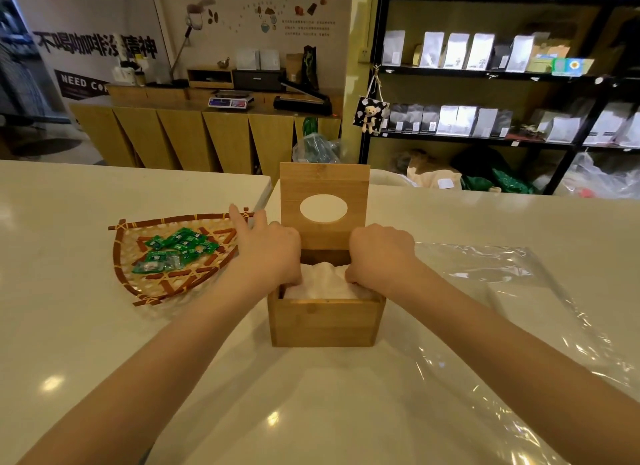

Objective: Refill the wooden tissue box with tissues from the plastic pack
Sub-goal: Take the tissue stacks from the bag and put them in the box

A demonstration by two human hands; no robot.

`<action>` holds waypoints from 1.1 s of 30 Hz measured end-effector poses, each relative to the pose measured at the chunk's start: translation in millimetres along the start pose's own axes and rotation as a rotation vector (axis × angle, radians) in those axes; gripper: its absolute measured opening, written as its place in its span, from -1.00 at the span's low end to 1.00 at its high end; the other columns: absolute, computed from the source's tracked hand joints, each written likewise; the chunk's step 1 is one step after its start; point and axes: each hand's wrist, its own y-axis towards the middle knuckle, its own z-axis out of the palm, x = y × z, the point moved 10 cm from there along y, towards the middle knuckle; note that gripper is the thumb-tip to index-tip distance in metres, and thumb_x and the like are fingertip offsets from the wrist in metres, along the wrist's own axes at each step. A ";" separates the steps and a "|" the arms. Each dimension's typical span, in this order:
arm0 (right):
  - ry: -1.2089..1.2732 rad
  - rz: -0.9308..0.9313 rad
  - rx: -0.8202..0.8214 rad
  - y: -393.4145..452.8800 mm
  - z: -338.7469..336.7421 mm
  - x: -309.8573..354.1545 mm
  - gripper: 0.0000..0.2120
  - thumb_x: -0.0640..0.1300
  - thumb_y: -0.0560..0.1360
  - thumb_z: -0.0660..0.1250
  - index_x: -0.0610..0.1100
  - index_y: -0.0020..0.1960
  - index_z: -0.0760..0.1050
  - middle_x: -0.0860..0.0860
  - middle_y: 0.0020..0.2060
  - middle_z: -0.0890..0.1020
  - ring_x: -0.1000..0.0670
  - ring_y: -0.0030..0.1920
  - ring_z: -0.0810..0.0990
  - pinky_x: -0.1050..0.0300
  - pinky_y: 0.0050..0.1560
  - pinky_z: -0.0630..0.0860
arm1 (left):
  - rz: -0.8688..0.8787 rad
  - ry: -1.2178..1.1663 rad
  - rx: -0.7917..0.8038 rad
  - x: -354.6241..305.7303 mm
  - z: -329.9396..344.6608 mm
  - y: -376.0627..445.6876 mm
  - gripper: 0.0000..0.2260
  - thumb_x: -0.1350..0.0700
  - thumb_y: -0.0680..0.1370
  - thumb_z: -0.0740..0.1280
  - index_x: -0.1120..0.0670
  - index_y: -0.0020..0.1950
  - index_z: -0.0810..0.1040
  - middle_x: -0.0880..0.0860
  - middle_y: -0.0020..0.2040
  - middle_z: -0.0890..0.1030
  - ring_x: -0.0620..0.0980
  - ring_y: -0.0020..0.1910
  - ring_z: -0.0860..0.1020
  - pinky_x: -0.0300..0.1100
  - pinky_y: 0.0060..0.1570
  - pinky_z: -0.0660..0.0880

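The wooden tissue box [323,322] stands in the middle of the white table, its lid [323,184] with an oval hole tipped up at the back. A white stack of tissues [323,281] fills the box, bulging up in the centre. My left hand [268,253] reaches into the box's left side, fingers hidden down beside the tissues, index finger and thumb sticking out. My right hand [381,256] presses into the right side, fingers curled onto the tissues. The clear plastic pack [512,312] lies flat and looks empty on the table to the right.
A woven bamboo tray [138,291] with several green-wrapped candies [176,251] sits left of the box, close to my left hand. A seam between two tabletops [268,191] runs behind it. Black shelves with bags [485,59] and a wooden counter [207,135] stand beyond the table.
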 end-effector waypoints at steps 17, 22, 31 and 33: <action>-0.027 -0.169 0.415 -8.5 24.4 3.6 -0.61 -0.12 0.39 0.34 -0.12 0.21 0.49 -0.05 0.10 0.57 -0.06 0.09 0.53 0.08 0.07 0.49 | 0.060 -0.024 0.260 6.6 19.1 -14.6 -0.62 0.11 0.44 0.32 0.00 0.25 0.45 0.12 0.47 0.17 0.30 0.48 -0.12 0.51 0.27 -0.13; -0.126 -0.155 0.394 -10.6 22.2 6.9 -0.67 -0.13 0.43 0.29 -0.07 0.19 0.43 0.02 -0.22 0.42 -0.02 -0.10 0.47 0.11 -0.10 0.39 | -0.003 0.149 0.345 3.7 25.8 -12.0 -0.63 0.17 0.46 0.25 0.02 0.27 0.42 0.19 0.40 0.29 0.33 0.46 -0.02 0.53 0.26 -0.07; -0.076 -0.109 0.338 -14.1 21.5 3.6 -0.68 -0.16 0.46 0.24 -0.09 0.21 0.43 -0.01 -0.26 0.44 0.03 -0.36 0.41 0.21 -0.30 0.35 | -0.009 0.158 0.335 0.5 28.9 -12.2 -0.59 0.19 0.48 0.24 0.00 0.33 0.37 0.15 0.31 0.39 0.26 0.36 0.25 0.51 0.27 0.00; -0.053 -0.112 0.337 -14.7 21.3 3.7 -0.70 -0.13 0.47 0.25 -0.10 0.20 0.45 0.00 -0.30 0.44 0.04 -0.38 0.43 0.22 -0.33 0.35 | 0.024 0.111 0.361 0.6 31.4 -11.5 -0.60 0.18 0.47 0.24 0.01 0.31 0.38 0.12 0.27 0.43 0.22 0.32 0.32 0.48 0.28 0.06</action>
